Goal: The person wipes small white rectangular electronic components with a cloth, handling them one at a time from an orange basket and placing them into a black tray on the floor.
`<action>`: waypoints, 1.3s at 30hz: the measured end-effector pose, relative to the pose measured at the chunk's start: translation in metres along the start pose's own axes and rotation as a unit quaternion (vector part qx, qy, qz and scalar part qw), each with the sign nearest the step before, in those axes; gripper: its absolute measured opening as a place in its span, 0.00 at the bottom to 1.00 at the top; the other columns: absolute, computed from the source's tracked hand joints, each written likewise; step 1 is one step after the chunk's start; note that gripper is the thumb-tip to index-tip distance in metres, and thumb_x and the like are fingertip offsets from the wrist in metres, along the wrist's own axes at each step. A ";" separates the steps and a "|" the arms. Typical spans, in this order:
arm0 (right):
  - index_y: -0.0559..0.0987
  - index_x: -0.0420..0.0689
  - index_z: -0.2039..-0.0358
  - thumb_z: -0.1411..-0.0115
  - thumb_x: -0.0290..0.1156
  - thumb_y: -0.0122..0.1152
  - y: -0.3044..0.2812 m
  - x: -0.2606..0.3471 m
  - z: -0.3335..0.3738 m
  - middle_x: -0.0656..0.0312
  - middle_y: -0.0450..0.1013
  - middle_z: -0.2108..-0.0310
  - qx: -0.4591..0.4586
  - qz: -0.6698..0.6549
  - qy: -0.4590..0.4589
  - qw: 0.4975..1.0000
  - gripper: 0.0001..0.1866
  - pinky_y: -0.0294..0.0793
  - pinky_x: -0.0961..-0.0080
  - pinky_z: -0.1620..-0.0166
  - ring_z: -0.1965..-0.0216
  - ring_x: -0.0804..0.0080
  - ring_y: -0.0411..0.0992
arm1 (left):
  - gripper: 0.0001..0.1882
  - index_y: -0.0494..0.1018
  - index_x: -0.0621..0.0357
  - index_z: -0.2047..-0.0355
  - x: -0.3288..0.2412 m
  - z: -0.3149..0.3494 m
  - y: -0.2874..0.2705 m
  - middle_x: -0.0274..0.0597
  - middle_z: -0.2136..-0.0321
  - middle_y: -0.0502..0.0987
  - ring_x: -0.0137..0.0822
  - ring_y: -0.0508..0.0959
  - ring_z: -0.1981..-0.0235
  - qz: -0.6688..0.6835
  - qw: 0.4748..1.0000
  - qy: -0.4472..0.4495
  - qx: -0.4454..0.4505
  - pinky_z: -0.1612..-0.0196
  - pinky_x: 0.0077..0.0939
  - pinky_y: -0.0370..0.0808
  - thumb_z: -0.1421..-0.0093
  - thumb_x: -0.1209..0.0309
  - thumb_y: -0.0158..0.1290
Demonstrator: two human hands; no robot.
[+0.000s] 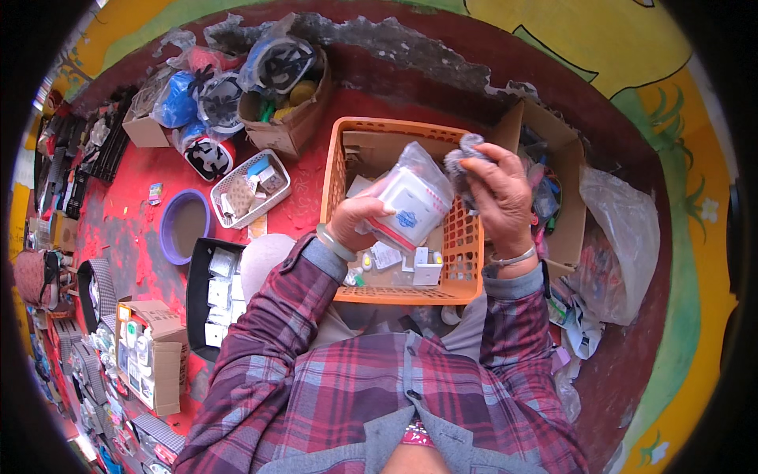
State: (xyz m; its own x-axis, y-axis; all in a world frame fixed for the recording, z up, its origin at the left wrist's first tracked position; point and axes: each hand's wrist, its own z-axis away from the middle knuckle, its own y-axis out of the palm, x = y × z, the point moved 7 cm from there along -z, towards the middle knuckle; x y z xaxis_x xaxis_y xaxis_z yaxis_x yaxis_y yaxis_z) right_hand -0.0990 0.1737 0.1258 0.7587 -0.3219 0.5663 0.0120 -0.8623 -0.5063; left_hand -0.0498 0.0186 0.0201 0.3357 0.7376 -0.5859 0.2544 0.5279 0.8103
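My left hand [353, 223] is closed on the edge of a white square packet in a clear plastic bag [414, 204], with red and blue print on its face. Beside it my right hand [507, 204] is raised, its fingers pinching a crumpled grey cloth [461, 169] close to the bag's upper right corner. Below both hands, an orange plastic basket [384, 295] with perforated sides stands in front of me. Several small white pieces, among them a white switch-like box [427, 273], lie on cardboard in its bottom. The packet and my hands hide part of the basket's inside.
At my left stand a black tray [194, 316] of white boxes, a purple basin [165, 246] and a small white basket [251, 216]. Cardboard boxes [274, 136] hold bagged goods farther back. To the right are an open carton [575, 229] and a clear plastic sack [628, 237] by the wall.
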 end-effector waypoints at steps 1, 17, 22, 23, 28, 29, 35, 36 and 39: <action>0.80 0.41 0.65 0.52 0.16 0.60 0.009 0.004 0.000 0.53 0.72 0.59 0.019 -0.002 -0.010 1.000 0.13 0.70 0.71 0.53 0.56 0.59 0.70 | 0.42 0.51 0.63 0.37 0.006 -0.001 0.004 0.52 0.46 0.66 0.43 0.70 0.46 -0.004 1.000 -0.015 0.005 0.43 0.35 0.65 0.54 0.68 0.51; 0.73 0.39 0.49 0.36 0.27 0.50 0.031 -0.029 0.012 0.59 0.72 0.54 -0.052 -0.353 0.228 0.906 0.15 0.69 0.80 0.49 0.53 0.74 0.69 | 0.26 0.59 0.60 0.41 -0.002 -0.011 -0.023 0.50 0.45 0.67 0.48 0.68 0.45 0.176 0.974 0.115 -0.087 0.40 0.49 0.61 0.35 0.59 0.38; 0.65 0.46 0.41 0.38 0.47 0.51 0.099 -0.021 0.038 0.48 0.55 0.37 0.157 0.080 0.046 0.983 0.29 0.45 0.59 0.34 0.34 0.52 0.49 | 0.28 0.57 0.60 0.40 0.009 -0.015 -0.015 0.46 0.42 0.64 0.44 0.64 0.41 0.198 0.974 0.098 -0.047 0.36 0.41 0.56 0.33 0.54 0.31; 0.66 0.46 0.42 0.39 0.45 0.52 0.103 -0.019 0.040 0.48 0.56 0.38 0.150 0.061 0.042 0.986 0.27 0.46 0.59 0.35 0.34 0.51 0.50 | 0.28 0.57 0.59 0.40 0.009 -0.015 -0.017 0.46 0.42 0.64 0.43 0.64 0.41 0.196 0.974 0.100 -0.054 0.36 0.40 0.56 0.32 0.54 0.30; 0.70 0.46 0.45 0.42 0.37 0.56 0.117 0.015 0.039 0.47 0.59 0.40 0.162 0.050 -0.055 0.984 0.24 0.52 0.58 0.36 0.37 0.49 0.54 | 0.27 0.59 0.56 0.40 0.021 -0.011 -0.042 0.42 0.41 0.63 0.41 0.63 0.40 0.265 0.955 0.129 0.028 0.36 0.37 0.56 0.32 0.54 0.29; 0.71 0.46 0.46 0.42 0.36 0.55 0.119 0.025 0.039 0.48 0.59 0.40 0.171 0.050 -0.068 0.982 0.23 0.53 0.58 0.36 0.37 0.49 0.55 | 0.27 0.59 0.53 0.40 0.024 -0.007 -0.049 0.40 0.41 0.63 0.39 0.63 0.40 0.272 0.953 0.130 0.030 0.36 0.35 0.57 0.32 0.54 0.29; 0.71 0.45 0.47 0.43 0.34 0.55 0.116 0.018 0.037 0.48 0.62 0.43 0.169 0.062 -0.062 0.982 0.22 0.55 0.57 0.38 0.40 0.50 0.59 | 0.25 0.60 0.53 0.41 0.048 -0.012 -0.050 0.41 0.43 0.65 0.39 0.66 0.42 0.210 0.972 0.062 -0.085 0.40 0.36 0.63 0.33 0.54 0.32; 0.71 0.45 0.47 0.42 0.34 0.55 0.113 0.012 0.034 0.48 0.62 0.43 0.159 0.065 -0.044 0.984 0.21 0.55 0.57 0.38 0.40 0.50 0.59 | 0.24 0.60 0.53 0.42 0.052 -0.013 -0.050 0.41 0.43 0.65 0.39 0.66 0.43 0.161 0.973 0.036 -0.159 0.41 0.36 0.64 0.32 0.55 0.33; 0.71 0.44 0.47 0.38 0.35 0.51 0.103 -0.011 0.029 0.49 0.64 0.44 0.121 0.067 0.000 0.990 0.20 0.56 0.60 0.38 0.40 0.51 0.59 | 0.21 0.63 0.59 0.45 0.054 -0.017 -0.043 0.43 0.49 0.70 0.37 0.72 0.50 0.142 0.986 0.041 -0.072 0.45 0.33 0.68 0.32 0.62 0.34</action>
State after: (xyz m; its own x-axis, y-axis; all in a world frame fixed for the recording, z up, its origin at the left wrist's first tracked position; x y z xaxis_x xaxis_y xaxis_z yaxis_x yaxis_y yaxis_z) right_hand -0.0870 0.0996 0.0480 0.7640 -0.4265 0.4841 0.0672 -0.6937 -0.7171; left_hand -0.0577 0.0431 -0.0463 0.2999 0.8928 -0.3362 0.0262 0.3446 0.9384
